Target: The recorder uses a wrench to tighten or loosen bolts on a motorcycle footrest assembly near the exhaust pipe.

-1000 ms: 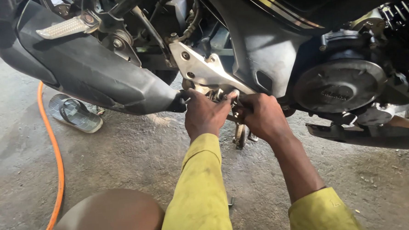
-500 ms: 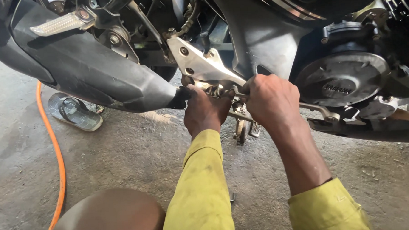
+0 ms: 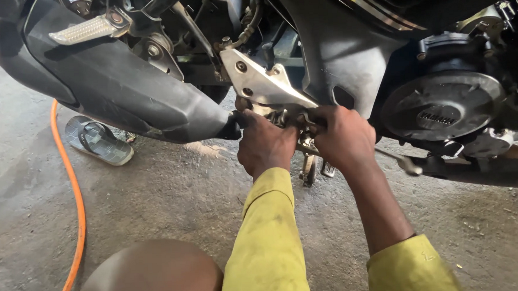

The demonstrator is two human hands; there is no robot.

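Both hands (image 3: 305, 140) gripping under silver bracket (image 3: 262, 84)

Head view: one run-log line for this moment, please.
left hand: under silver bracket | right hand: gripping beside it | motorcycle exhaust: left

Hose (image 3: 74, 212): orange, running along the concrete floor (image 3: 173, 190), left of the sandal.
Sandal (image 3: 98, 140): grey, flat on the floor beneath the exhaust.
Exhaust (image 3: 122, 87): black, above the sandal.
Engine cover (image 3: 441, 111): round, far right of the sandal.

Head view, looking down, close in
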